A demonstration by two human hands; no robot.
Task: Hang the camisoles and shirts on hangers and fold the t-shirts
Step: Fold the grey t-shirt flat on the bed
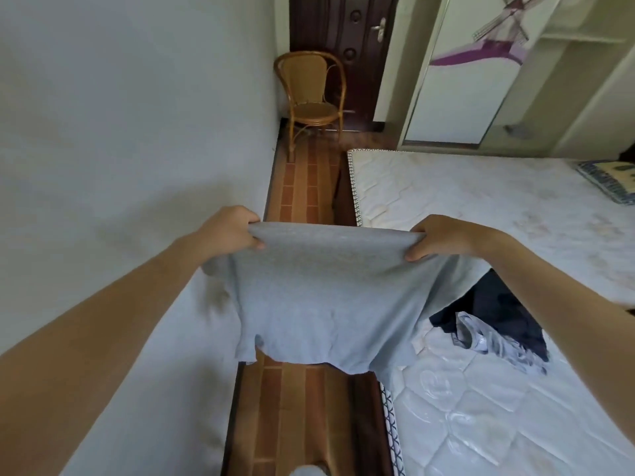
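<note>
Soft grey knit t-shirt [323,297], top edge stretched flat, pinched in left hand [231,230] and right hand [443,237].

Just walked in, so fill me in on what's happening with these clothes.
A person is holding a light grey t-shirt up in the air, the left hand and right hand each gripping one end of its top edge, so it hangs spread over the gap between wall and mattress. It is not yet folded. A dark garment and a crumpled grey one lie on the mattress, unsorted. No hanger shows in this view.
</note>
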